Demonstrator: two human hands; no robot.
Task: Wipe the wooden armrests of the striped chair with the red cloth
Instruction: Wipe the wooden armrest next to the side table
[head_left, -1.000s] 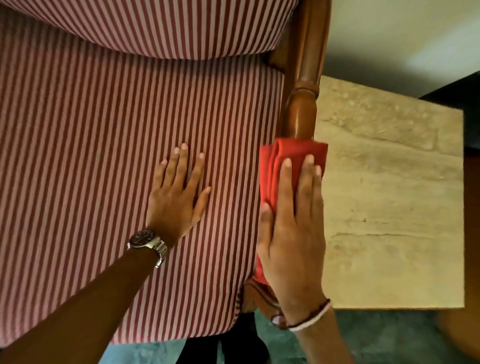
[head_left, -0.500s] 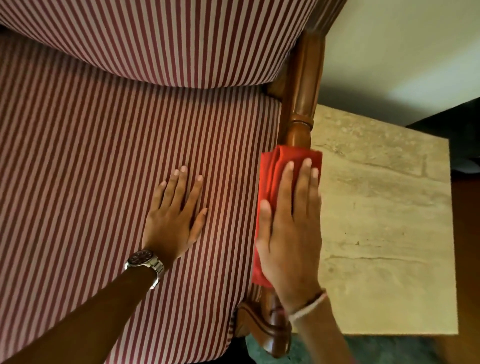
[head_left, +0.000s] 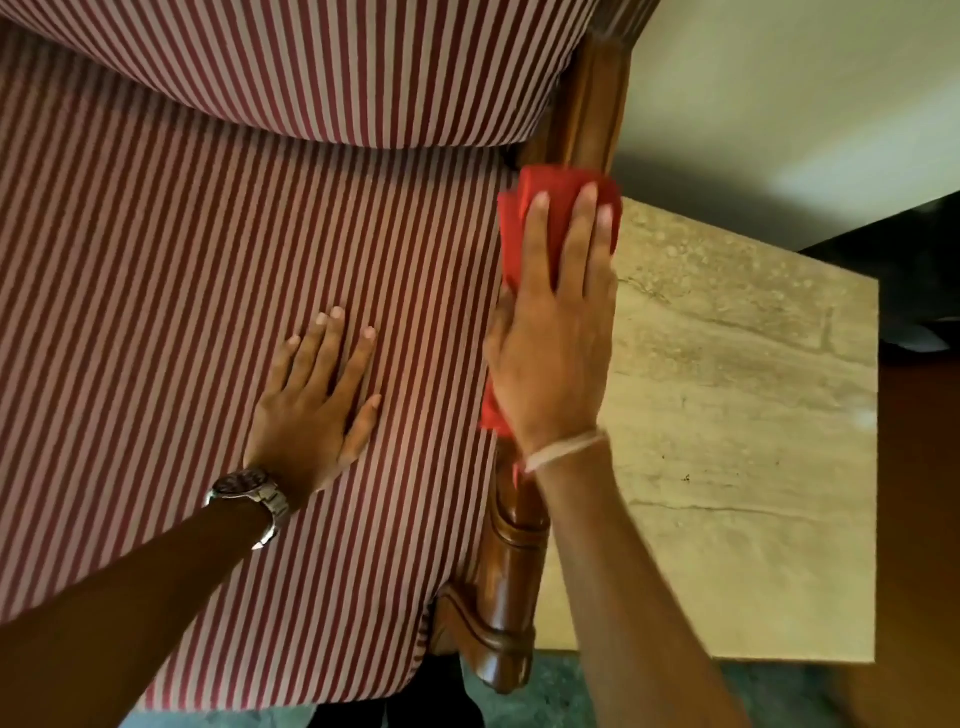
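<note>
The striped chair (head_left: 182, 312) with red and white upholstery fills the left of the head view. Its right wooden armrest (head_left: 514, 566) runs from the carved front end near me up to the backrest post (head_left: 592, 104). My right hand (head_left: 550, 332) lies flat along the armrest and presses the folded red cloth (head_left: 550, 192) onto the wood, near the back end. The cloth hides the middle of the armrest. My left hand (head_left: 317, 405), with a wristwatch, rests flat on the seat cushion, fingers apart, holding nothing.
A beige stone-topped side table (head_left: 737, 441) stands right against the armrest on the right. A pale wall (head_left: 779, 93) lies behind it. Greenish floor (head_left: 561, 696) shows below the chair's front edge.
My right hand has slid the red cloth along the armrest away from me, toward the backrest, uncovering the carved front end. My left hand has stayed flat on the seat.
</note>
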